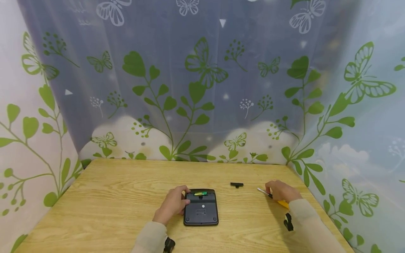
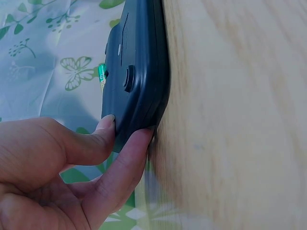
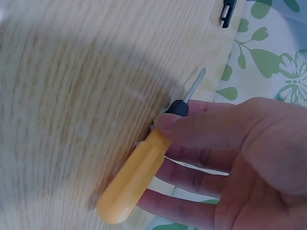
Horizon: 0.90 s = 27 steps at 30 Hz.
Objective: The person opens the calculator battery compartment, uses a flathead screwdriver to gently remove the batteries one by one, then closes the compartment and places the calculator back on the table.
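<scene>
A black device, apparently a desk calculator [image 1: 207, 218], lies face down on the table. A green and yellow battery [image 1: 200, 193] sits in the uncovered compartment at its far end. My left hand [image 1: 172, 203] grips the calculator's left edge; in the left wrist view the thumb is on its back face and a finger is at the side near the tabletop. Off to the right, my right hand [image 1: 282, 191] holds a screwdriver [image 3: 136, 175] by its yellow handle, thumb near the black collar. The metal tip points away from the palm, and the handle lies low over the wood.
A small black battery cover [image 1: 236, 184] lies on the wooden table [image 1: 126, 196] between the calculator and the screwdriver. Patterned curtains [image 1: 202, 105] with leaves and butterflies hang behind the table and along both sides.
</scene>
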Available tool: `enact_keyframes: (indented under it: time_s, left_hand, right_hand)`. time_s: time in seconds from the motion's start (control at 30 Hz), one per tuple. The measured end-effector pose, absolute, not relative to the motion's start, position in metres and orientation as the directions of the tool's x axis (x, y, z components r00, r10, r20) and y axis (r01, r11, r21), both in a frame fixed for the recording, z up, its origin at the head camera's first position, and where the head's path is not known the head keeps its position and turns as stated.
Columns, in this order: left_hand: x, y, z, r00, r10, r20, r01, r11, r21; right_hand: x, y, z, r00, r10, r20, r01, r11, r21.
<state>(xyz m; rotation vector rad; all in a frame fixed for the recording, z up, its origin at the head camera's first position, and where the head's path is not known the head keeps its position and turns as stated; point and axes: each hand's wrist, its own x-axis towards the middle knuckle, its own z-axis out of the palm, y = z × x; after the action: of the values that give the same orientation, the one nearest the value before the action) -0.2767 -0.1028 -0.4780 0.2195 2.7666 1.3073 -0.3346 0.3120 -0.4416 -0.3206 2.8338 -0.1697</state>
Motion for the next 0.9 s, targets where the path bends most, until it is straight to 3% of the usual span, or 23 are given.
enact_keyframes:
  time_s: [0.9]
  left_hand:
    - [-0.2773,-0.1015,-0.4775,-0.988,0.157,-0.012,0.092,0.635,0.767]
  right_hand:
    - [-0.3387,0.3148,-0.4437,-0.946,-0.211,-0.246,-0.186,0.975,-0.12]
